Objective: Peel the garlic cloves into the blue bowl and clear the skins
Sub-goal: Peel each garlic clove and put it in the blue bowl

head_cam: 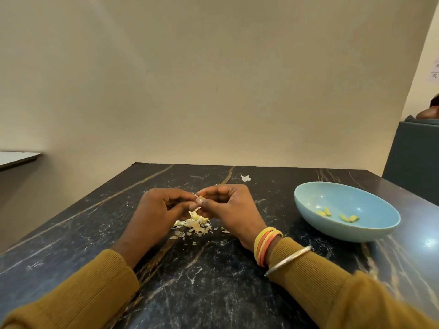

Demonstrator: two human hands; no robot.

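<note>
My left hand (159, 207) and my right hand (231, 205) meet over the middle of the black marble table (213, 281). Both pinch one small garlic clove (199, 198) between their fingertips, with a bit of pale skin sticking out of it. Just below the hands lies a pile of garlic skins (194, 223), with loose flakes scattered around it. The blue bowl (308, 198) stands to the right of my right hand and holds several peeled yellowish cloves (337, 216).
One stray skin piece (246, 178) lies near the table's far edge. A beige wall rises right behind the table. A dark green seat back (413, 157) stands at the right, with part of a person beyond it. A white ledge (16, 159) shows at the left.
</note>
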